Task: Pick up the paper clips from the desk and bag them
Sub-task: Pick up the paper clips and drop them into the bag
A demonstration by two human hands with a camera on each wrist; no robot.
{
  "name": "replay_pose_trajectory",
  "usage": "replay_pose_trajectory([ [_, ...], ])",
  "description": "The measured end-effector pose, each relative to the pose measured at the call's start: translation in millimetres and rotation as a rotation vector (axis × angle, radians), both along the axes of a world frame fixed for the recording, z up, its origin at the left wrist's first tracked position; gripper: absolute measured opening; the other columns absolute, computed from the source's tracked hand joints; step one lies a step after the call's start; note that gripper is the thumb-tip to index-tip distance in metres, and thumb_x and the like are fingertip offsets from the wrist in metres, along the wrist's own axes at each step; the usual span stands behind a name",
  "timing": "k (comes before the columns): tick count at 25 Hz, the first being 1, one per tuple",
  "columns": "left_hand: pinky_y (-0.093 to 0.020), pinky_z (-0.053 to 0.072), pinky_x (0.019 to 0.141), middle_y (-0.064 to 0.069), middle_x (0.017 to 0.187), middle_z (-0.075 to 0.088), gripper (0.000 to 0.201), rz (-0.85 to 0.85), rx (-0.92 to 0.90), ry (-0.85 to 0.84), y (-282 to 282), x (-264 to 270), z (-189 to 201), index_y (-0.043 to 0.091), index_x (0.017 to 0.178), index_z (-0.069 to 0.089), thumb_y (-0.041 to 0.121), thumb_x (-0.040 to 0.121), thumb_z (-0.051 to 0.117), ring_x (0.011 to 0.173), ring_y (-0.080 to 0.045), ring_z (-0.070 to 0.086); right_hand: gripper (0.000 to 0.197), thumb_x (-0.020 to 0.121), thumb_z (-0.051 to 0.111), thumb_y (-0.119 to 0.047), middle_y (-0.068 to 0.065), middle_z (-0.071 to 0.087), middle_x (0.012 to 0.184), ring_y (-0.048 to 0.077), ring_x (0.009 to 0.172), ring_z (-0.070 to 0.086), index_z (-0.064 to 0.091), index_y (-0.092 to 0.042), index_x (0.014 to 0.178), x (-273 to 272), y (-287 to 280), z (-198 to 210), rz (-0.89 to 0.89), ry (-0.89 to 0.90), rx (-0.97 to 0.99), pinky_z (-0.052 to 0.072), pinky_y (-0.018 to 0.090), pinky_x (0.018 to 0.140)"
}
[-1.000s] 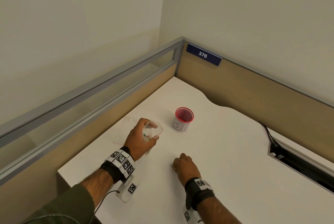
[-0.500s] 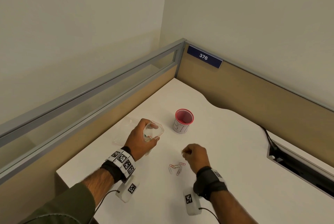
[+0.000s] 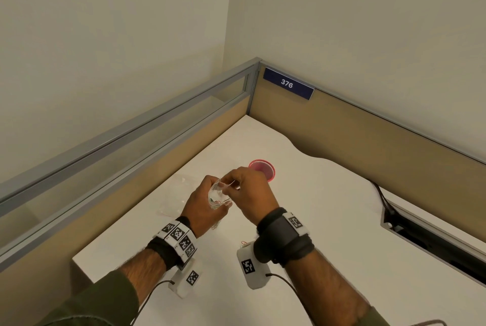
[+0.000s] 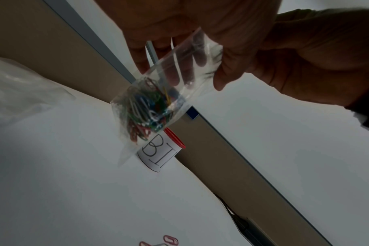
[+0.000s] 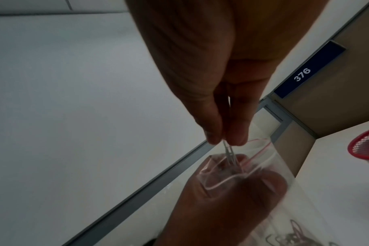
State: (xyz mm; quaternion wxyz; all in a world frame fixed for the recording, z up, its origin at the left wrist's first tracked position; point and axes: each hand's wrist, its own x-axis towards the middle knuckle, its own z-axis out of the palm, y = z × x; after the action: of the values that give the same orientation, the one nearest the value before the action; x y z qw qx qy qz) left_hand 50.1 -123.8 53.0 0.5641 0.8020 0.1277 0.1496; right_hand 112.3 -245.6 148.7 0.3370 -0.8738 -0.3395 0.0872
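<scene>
Fingertips (image 5: pixel 213 138) of the right hand (image 3: pixel 249 194) are pinched on a pale paper clip (image 5: pixel 230 154) above the mouth of the clear bag (image 4: pixel 150 103), gripped by the left hand (image 3: pixel 202 210) at frame centre. Remaining paper clips (image 4: pixel 169 241) are seen on the desk (image 3: pixel 328 220), bottom edge. If released early, the clip could be deflected by the rim and dropped.

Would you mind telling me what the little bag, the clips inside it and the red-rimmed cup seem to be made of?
Bag: thin clear glossy plastic film; fingers show through it and it creases, with a red zip line at the mouth.
Clips in the bag: bent wire, apparently colour-coated in red, green, blue and white; the coating material can't be told.
Cup: red rim looks plastic; its white handwritten wrap looks like matte paper.
</scene>
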Motion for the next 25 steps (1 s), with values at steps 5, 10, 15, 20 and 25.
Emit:
replay_pose_trajectory([
  [5, -0.019, 0.05, 0.091, 0.009, 0.114, 0.065, 0.043, -0.014, 0.014, -0.04, 12, -4, -5, 0.028, 0.11, 0.052, 0.014, 0.078, 0.077, 0.115, -0.008, 0.06, 0.018, 0.09, 0.059, -0.008, -0.005, 0.067, 0.097, 0.012, 0.086, 0.063, 0.07, -0.016, 0.102, 20, -28, -14, -0.134, -0.023, 0.111, 0.052, 0.021, 0.082],
  [10, -0.009, 0.046, 0.088, 0.008, 0.116, 0.066, 0.042, 0.007, 0.011, -0.05, 19, -7, -10, 0.022, 0.112, 0.052, 0.011, 0.079, 0.077, 0.117, -0.009, 0.06, 0.028, 0.087, 0.062, -0.013, 0.003, 0.062, 0.118, 0.022, 0.112, 0.057, 0.065, -0.018, 0.114, 34, -83, -108, -0.14, 0.093, -0.421, 0.043, 0.029, 0.097],
  [15, -0.019, 0.048, 0.09, 0.009, 0.117, 0.065, 0.042, 0.027, -0.006, -0.047, 22, -12, -15, 0.02, 0.112, 0.053, 0.012, 0.078, 0.076, 0.118, -0.01, 0.059, 0.034, 0.091, 0.051, -0.009, 0.006, 0.05, 0.12, 0.025, 0.114, 0.049, 0.058, -0.015, 0.123, 8, -97, -171, -0.02, 0.103, -0.62, 0.044, 0.029, 0.097],
  [20, -0.024, 0.051, 0.091, 0.009, 0.117, 0.065, 0.043, 0.044, -0.025, -0.047, 27, -12, -15, 0.021, 0.114, 0.054, 0.018, 0.076, 0.075, 0.117, -0.012, 0.06, 0.037, 0.088, 0.054, -0.01, 0.006, 0.051, 0.119, 0.026, 0.111, 0.052, 0.056, -0.015, 0.125, 3, -94, -173, -0.025, 0.156, -0.527, 0.044, 0.029, 0.093],
  [25, -0.019, 0.049, 0.09, 0.009, 0.117, 0.065, 0.045, 0.049, -0.028, -0.047, 28, -11, -15, 0.02, 0.114, 0.054, 0.022, 0.074, 0.074, 0.116, -0.012, 0.06, 0.048, 0.083, 0.058, -0.001, 0.003, 0.049, 0.118, 0.024, 0.108, 0.045, 0.054, -0.018, 0.128, 4, -90, -176, 0.146, 0.065, -0.586, 0.048, 0.034, 0.089],
])
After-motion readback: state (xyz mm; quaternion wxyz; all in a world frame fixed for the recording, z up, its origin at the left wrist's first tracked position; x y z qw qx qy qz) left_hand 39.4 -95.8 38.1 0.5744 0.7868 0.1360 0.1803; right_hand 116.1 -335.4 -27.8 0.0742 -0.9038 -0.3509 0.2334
